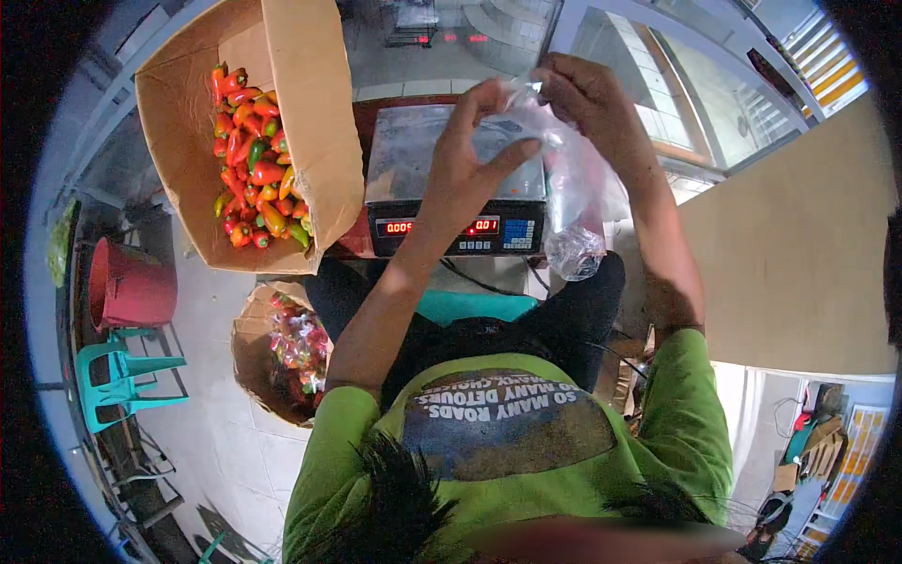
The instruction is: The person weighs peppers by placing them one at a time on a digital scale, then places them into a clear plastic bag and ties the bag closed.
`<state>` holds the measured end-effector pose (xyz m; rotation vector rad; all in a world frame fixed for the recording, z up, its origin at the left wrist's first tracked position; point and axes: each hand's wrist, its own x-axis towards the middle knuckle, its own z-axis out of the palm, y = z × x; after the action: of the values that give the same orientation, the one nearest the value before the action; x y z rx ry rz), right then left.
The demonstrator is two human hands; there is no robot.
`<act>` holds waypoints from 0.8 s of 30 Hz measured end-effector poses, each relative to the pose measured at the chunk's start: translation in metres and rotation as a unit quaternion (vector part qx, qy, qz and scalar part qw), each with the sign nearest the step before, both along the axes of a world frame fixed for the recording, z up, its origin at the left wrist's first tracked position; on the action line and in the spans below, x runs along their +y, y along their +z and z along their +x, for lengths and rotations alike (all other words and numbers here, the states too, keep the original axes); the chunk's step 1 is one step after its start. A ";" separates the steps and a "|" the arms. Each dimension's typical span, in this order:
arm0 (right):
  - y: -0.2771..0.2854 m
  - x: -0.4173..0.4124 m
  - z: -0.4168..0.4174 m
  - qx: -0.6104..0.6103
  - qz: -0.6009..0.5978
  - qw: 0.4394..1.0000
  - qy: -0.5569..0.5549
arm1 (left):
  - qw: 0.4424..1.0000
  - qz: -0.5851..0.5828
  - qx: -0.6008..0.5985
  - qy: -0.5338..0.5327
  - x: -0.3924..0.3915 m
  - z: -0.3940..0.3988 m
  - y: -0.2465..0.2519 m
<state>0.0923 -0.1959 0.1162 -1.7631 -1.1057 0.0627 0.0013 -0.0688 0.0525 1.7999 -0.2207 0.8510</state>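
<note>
Both my hands are above the right part of a digital weighing scale (456, 225) with a metal plate and a lit red display. My right hand (588, 95) pinches the upper end of a clear plastic bag (564, 162), which hangs down past the scale's right edge. My left hand (479, 144) holds the bag's upper left edge between fingertips, its thumb spread apart. Left of the scale a cardboard box (313, 120) holds many red, orange and green peppers (257, 169).
A second cardboard box (246, 352) with plastic-wrapped peppers (299, 345) stands on the floor at lower left. Farther left are a red bucket (137, 283) and a teal plastic chair (102, 381). A wooden panel (789, 247) lies to the right, glass panes (451, 42) ahead.
</note>
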 end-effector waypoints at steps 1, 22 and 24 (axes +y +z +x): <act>0.002 0.000 -0.003 0.025 0.001 1.000 0.017 | 0.998 -0.047 0.028 -0.029 0.003 0.001 0.000; -0.031 0.002 -0.014 0.101 -0.039 0.992 0.068 | 0.964 -0.241 0.104 -0.034 0.019 -0.028 0.004; -0.031 0.002 -0.017 0.124 -0.013 0.990 0.064 | 0.959 -0.261 0.110 -0.025 0.021 -0.028 0.003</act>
<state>0.0755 -0.1938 0.0853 -1.6532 -1.0383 0.3658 -0.0270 -0.0481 0.0560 1.3679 0.0976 0.5956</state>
